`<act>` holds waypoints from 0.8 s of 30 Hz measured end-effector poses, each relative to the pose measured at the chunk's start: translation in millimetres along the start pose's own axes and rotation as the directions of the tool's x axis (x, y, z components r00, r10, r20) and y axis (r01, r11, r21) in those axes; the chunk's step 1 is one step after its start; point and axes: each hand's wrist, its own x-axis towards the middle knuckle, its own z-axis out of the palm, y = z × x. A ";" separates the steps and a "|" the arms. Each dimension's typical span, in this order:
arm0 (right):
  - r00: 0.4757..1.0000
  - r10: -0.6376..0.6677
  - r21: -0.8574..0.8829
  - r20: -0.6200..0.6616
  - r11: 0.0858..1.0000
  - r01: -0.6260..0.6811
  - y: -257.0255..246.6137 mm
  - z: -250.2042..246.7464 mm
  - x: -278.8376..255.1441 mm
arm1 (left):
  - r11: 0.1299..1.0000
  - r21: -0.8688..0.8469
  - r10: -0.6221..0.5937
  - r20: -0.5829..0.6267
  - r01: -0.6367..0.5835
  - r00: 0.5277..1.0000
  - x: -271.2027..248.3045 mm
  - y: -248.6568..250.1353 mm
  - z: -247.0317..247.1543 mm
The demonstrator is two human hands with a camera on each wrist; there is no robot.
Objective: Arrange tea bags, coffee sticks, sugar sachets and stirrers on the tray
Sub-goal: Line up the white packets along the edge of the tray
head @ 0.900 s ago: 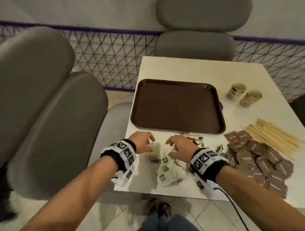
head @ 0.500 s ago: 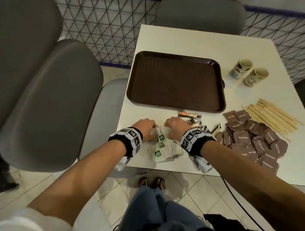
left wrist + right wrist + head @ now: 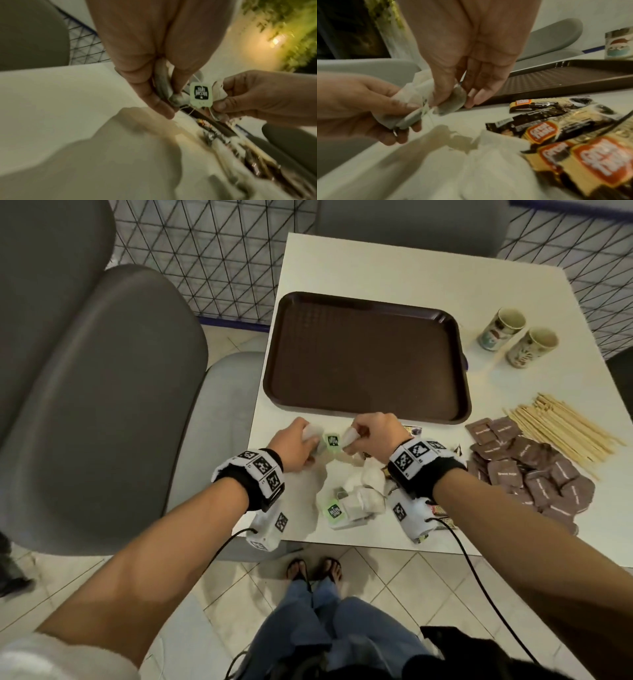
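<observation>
My left hand (image 3: pixel 297 444) pinches a white tea bag (image 3: pixel 163 86) just above the table, in front of the brown tray (image 3: pixel 363 357). My right hand (image 3: pixel 373 433) pinches another tea bag (image 3: pixel 453 100) close beside it. A green paper tag (image 3: pixel 332 442) on a string hangs between the two hands. More tea bags (image 3: pixel 352 501) lie in a loose heap near the table's front edge. Coffee sticks (image 3: pixel 556 121) lie by my right wrist. Brown sugar sachets (image 3: pixel 527 470) and wooden stirrers (image 3: pixel 561 429) lie to the right. Nothing lies on the tray.
Two paper cups (image 3: pixel 517 340) stand at the right beyond the tray. Grey chairs (image 3: pixel 96 392) stand close on the left and behind the white table (image 3: pixel 394 265). A wire fence (image 3: pixel 212 254) runs behind. My feet (image 3: pixel 315 568) are under the front edge.
Both hands closed on tea bags from the heap and lifted them a little toward the tray's front edge. The head view tilted down and nearer.
</observation>
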 end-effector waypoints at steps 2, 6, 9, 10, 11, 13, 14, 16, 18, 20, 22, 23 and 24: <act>0.999 0.019 0.128 0.027 0.992 -0.022 -6.9 -1.6 -2.7 | 0.947 -0.321 -0.006 0.017 0.011 1.000 1.8 7.7 2.2; 1.000 -0.006 0.234 0.028 0.972 0.000 -16.4 0.0 -5.0 | 0.688 -0.716 -0.054 0.112 0.118 0.992 -5.6 32.2 9.1; 0.999 0.017 0.216 -0.034 0.976 -0.009 -18.1 -0.7 -9.9 | 0.718 -0.690 0.014 0.144 0.091 0.989 -8.0 34.4 17.7; 0.999 0.030 0.249 -0.041 0.968 -0.019 -16.4 -1.8 -12.8 | 0.752 -0.656 0.040 0.132 0.058 0.990 -7.7 31.6 20.9; 0.999 0.043 0.287 -0.029 0.957 -0.033 -14.1 -3.6 -17.3 | 0.780 -0.624 0.051 0.118 0.034 0.992 -7.3 27.8 22.5; 0.997 0.043 0.254 0.064 0.965 -0.058 -3.5 -5.6 -27.7 | 0.828 -0.561 0.066 0.110 0.007 0.992 -10.7 20.9 21.8; 0.990 0.031 0.135 0.141 0.990 -0.050 3.0 -4.6 -32.7 | 0.864 -0.504 0.075 0.117 -0.006 0.990 -13.1 17.1 20.6; 0.958 0.015 -0.172 0.287 0.984 0.036 14.6 1.8 -43.6 | 0.956 -0.290 0.091 0.169 -0.038 0.982 -20.0 10.4 18.8; 0.937 0.004 -0.365 0.348 0.922 0.132 21.1 11.9 -50.5 | 0.997 -0.028 0.082 0.247 -0.078 0.966 -25.6 5.6 19.3; 0.933 -0.021 -0.402 0.359 0.899 0.175 22.9 21.6 -52.7 | 0.975 0.166 0.094 0.296 -0.148 0.951 -29.0 2.4 23.5; 0.944 -0.066 -0.383 0.322 0.903 0.194 23.0 27.4 -52.4 | 0.930 0.298 0.113 0.326 -0.216 0.938 -32.9 1.3 27.5; 0.951 -0.089 -0.369 0.297 0.908 0.200 22.8 29.1 -51.9 | 0.908 0.346 0.113 0.343 -0.238 0.932 -34.0 -1.0 30.2; 0.954 -0.106 -0.353 0.279 0.913 0.205 23.0 30.9 -51.0 | 0.893 0.375 0.106 0.362 -0.248 0.926 -35.6 -3.2 33.1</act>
